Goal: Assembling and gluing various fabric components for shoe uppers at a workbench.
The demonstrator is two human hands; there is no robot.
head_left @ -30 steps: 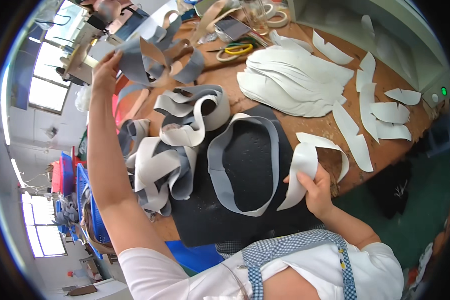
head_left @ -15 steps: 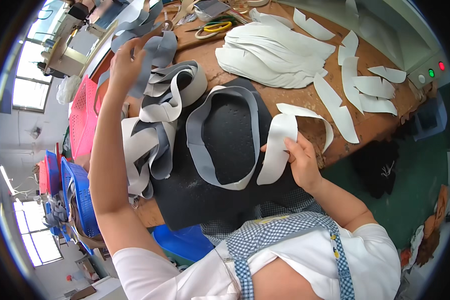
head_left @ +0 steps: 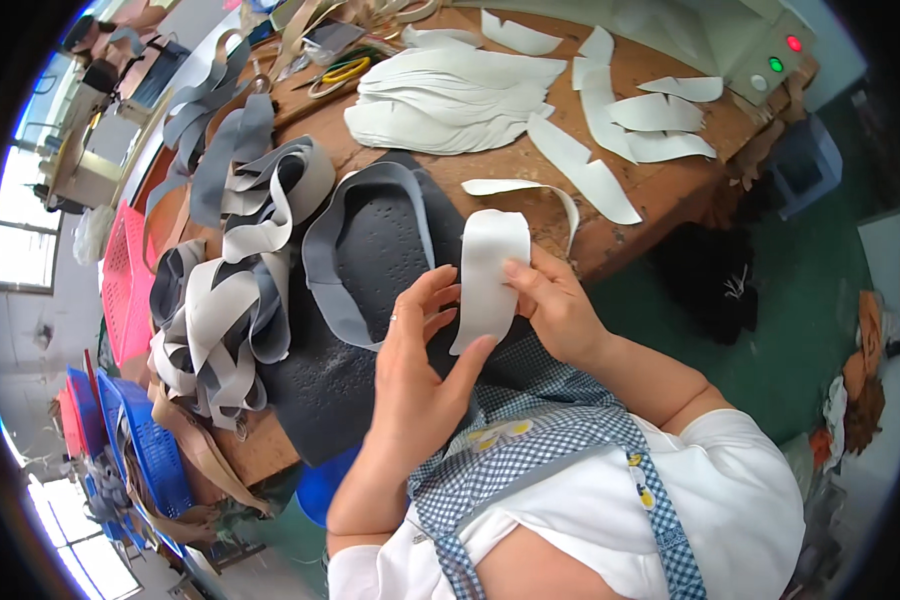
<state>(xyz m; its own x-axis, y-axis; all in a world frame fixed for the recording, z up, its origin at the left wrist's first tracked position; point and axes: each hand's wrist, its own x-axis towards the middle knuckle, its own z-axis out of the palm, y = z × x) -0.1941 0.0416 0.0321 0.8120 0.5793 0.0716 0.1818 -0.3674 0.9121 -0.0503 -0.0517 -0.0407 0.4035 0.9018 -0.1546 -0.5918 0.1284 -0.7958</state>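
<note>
Between left hand [head_left: 420, 370] and right hand [head_left: 555, 305], white strip [head_left: 490, 275], pinched upright

Looks like a factory workshop, probably for cutting or stitching shoe parts. Worn wooden workbench [head_left: 660, 190] strewn with cut white pieces [head_left: 450, 95], a tangle of grey strips [head_left: 220, 300], a black perforated mat [head_left: 370, 250] under it all. Green-handled scissors [head_left: 342, 68] near the far edge. A control box with red and green lamps [head_left: 775, 55] at one corner. Pink crate [head_left: 125, 285] and blue crate [head_left: 155, 455] beside the bench, green floor [head_left: 770, 320] below, big windows [head_left: 15, 230] at the side. Checked apron [head_left: 530, 440] worn.
</note>
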